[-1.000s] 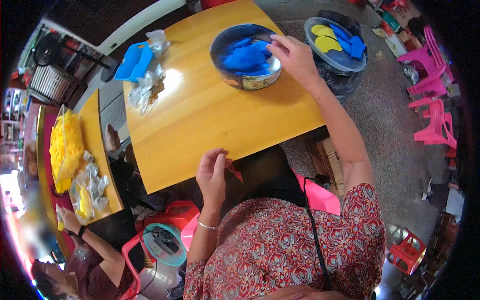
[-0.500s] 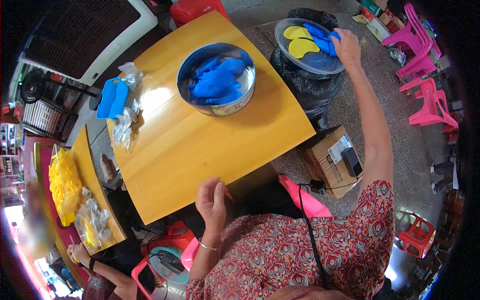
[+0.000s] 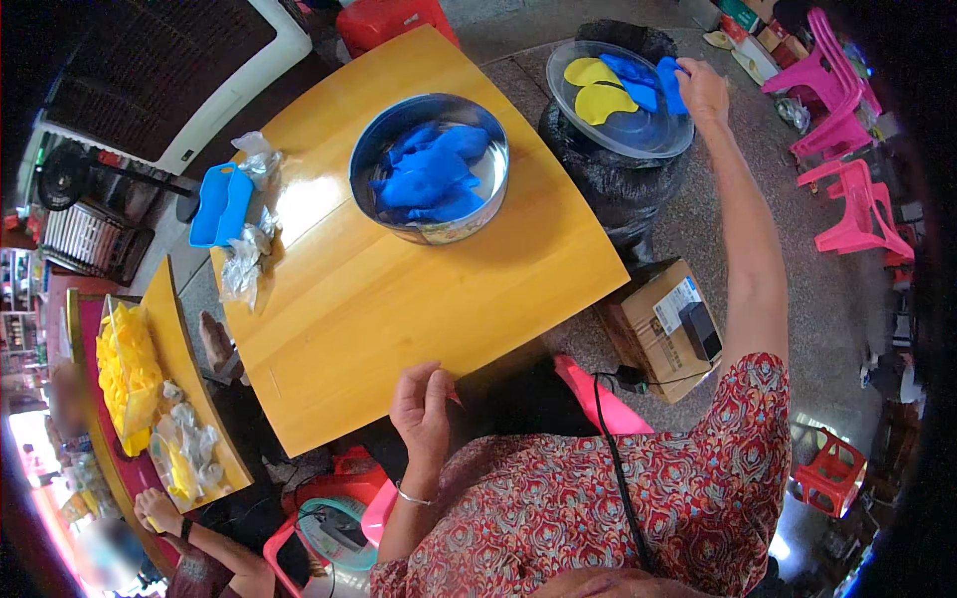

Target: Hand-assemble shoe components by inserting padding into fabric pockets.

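My right hand (image 3: 704, 92) reaches out to the far right and pinches a limp, flat blue piece (image 3: 672, 86) at the rim of a round clear plastic lid or shallow tray (image 3: 653, 148). On that tray lie other blue pieces (image 3: 630, 80) and flat, rounded yellow pieces (image 3: 604, 103). My left hand (image 3: 423, 407) is just at the table's near edge, its fingers loosely bent and the thumb apart, with nothing visible in it. A round metal tin (image 3: 469, 227) on the table holds a heap of soft blue pieces (image 3: 434, 174).
The wooden table (image 3: 399, 329) lies before me, with a blue plastic tray (image 3: 223, 204) and crumpled clear bags (image 3: 242, 269) at its left. A black-wrapped stand (image 3: 613, 179) supports the clear tray. A cardboard box (image 3: 658, 329) stands below. Another person's hand (image 3: 158, 510) is at lower left.
My right hand has shifted slightly right, drawing one blue piece apart from the others on the clear tray. My left hand stays nearly in place.
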`<state>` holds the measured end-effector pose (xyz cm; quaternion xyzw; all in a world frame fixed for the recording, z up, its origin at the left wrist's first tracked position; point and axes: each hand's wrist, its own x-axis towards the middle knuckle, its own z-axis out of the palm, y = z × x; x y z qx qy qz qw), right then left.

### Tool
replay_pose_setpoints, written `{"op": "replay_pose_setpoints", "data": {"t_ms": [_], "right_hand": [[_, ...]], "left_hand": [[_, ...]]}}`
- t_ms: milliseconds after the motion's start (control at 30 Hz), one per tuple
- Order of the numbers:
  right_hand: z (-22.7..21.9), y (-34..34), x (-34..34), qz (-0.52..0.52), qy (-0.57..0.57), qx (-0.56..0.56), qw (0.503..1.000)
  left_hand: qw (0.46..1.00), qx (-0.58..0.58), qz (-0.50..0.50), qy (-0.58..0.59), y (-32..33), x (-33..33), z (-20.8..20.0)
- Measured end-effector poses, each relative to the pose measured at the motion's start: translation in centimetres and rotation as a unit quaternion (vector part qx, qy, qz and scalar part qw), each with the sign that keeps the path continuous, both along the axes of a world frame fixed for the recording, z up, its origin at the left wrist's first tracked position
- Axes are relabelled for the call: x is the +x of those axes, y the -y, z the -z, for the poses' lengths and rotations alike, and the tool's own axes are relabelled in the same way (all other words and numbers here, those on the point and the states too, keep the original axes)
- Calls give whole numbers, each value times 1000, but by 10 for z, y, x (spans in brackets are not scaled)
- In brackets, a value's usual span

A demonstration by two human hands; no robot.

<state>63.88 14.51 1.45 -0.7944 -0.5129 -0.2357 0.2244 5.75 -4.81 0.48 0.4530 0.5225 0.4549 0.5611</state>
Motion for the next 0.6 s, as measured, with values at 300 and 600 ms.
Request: {"op": "replay_pose_setpoints", "data": {"t_ms": [300, 600], "right_hand": [[-76, 41, -142, -208, -513, 119, 824], [-53, 152, -402, -546, -429, -207, 689]], "left_hand": [[998, 36, 34, -33, 5, -5, 5], [987, 79, 6, 138, -3, 3, -43]]}}
